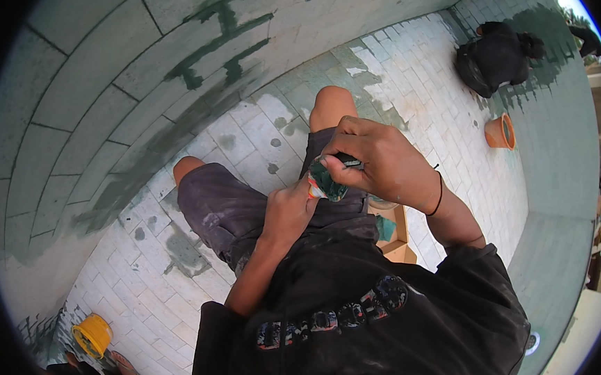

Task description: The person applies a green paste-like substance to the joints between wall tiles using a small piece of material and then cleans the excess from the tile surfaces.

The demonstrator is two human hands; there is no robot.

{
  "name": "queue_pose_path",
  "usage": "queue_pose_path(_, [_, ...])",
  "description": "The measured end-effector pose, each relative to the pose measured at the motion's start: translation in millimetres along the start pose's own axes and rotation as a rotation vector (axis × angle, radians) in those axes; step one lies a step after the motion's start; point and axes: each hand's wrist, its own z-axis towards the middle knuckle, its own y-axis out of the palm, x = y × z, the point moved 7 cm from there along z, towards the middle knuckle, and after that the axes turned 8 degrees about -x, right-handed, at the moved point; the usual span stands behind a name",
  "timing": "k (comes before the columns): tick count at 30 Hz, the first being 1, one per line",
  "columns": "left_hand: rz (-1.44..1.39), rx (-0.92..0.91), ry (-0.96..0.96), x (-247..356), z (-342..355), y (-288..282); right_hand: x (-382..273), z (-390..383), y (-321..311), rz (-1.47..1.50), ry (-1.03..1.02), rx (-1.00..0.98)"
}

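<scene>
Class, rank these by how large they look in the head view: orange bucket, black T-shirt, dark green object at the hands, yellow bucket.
1. Black T-shirt
2. Yellow bucket
3. Orange bucket
Below the T-shirt, but unsure against the buckets: the dark green object, nearer the camera and partly hidden by the right hand.

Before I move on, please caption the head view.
The left hand holds a small green-smeared object, the right hand against it, above dark shorts and pale rectangular tiles.

red-white container (326,183), dark green inside, and dark tool (349,161) in hands (387,159)
</scene>
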Motion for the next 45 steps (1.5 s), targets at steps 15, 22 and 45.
queue_pose_path(15, [-0.323,0.013,-0.21,-6,0,-4,6,-10,10,-0.011,-0.027,-0.032])
queue_pose_path(22, [-0.527,-0.088,-0.288,-13,-3,14,12,-6,19,-0.081,0.052,-0.146])
queue_pose_path(45, [-0.406,-0.219,-0.456,-29,4,18,150,0,77,1.064,0.8,-0.344])
